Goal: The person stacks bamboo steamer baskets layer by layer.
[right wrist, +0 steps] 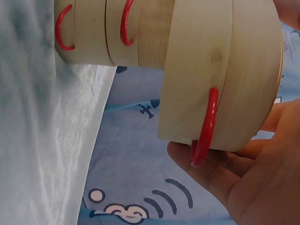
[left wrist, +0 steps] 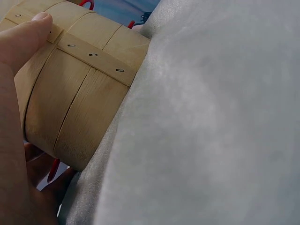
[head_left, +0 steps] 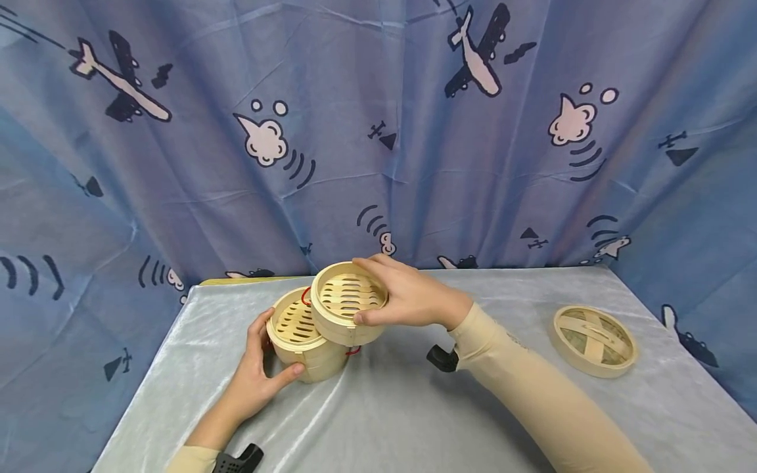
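A round bamboo steamer basket [head_left: 334,323] with a slatted bottom is held by my right hand [head_left: 408,295], thumb on the near wall and fingers at the far rim. It overlaps the right side of a stack of bamboo steamers [head_left: 319,364] on the table. My left hand [head_left: 251,381] grips this stack from the left, its thumb [left wrist: 35,30] on the stapled band in the left wrist view. In the right wrist view a red loop [right wrist: 207,124] hangs on the held basket's wall, and more red loops show on the stack.
A woven bamboo steamer lid [head_left: 594,341] lies at the right of the table. Pale shiny cloth [head_left: 473,407] covers the tabletop. Behind it hangs a blue curtain [head_left: 355,131] printed with airplanes and clouds.
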The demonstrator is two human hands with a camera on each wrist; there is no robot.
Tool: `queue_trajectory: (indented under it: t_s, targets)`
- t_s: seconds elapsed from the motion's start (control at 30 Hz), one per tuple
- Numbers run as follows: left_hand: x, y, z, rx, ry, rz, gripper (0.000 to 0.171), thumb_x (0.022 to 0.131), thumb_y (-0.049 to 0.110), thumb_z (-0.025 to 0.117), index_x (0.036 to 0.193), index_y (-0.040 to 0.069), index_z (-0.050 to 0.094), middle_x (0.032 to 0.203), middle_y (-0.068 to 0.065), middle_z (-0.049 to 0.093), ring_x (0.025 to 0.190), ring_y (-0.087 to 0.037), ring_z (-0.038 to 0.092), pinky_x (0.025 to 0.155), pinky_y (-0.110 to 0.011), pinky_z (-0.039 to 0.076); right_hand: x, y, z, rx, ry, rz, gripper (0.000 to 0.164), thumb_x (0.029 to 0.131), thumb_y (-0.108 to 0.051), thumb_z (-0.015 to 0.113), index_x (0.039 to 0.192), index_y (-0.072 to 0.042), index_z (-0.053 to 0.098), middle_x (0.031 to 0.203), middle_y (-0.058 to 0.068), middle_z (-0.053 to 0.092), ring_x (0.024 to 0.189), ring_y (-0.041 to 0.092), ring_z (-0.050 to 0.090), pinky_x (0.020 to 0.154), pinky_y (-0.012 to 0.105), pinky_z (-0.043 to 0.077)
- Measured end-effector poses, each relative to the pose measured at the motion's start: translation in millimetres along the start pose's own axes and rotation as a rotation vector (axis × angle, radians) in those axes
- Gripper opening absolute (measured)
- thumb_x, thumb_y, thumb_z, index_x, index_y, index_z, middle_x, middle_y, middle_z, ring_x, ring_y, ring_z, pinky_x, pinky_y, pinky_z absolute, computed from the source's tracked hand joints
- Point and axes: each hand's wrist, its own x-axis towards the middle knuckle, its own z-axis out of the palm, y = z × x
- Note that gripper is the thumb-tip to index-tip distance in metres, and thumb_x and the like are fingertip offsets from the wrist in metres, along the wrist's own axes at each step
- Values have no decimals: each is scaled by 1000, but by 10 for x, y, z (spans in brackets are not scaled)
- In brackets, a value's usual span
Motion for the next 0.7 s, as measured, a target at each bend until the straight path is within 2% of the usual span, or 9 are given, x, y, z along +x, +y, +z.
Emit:
queue_trajectory:
  t_s: [0.17,0.4,0.7]
  targets:
    - [-8,23,-24,1,-2,-28,120,83,1,92,173,15,14,164,-22,44,146,-12,47,116,-18,36,101,-56,71,2,-1,7,106,84,-64,75,167,-5,43,150,9,56,127,22,60,108,44,53]
    - [8,14,16,-7,23,11,122,80,-1,92,173,11,14,162,-24,48,143,-11,49,113,-17,38,209,-131,113,8,-28,21,110,85,-67,72,168,-4,39,152,14,55,132,26,57,112,48,51]
    - [-13,8,13,-7,63,-24,135,77,-2,94,173,13,0,158,-30,48,143,-5,48,117,-15,35,358,-238,169,15,-51,17,111,87,-68,73,169,-2,38,152,14,54,130,25,58,111,47,51]
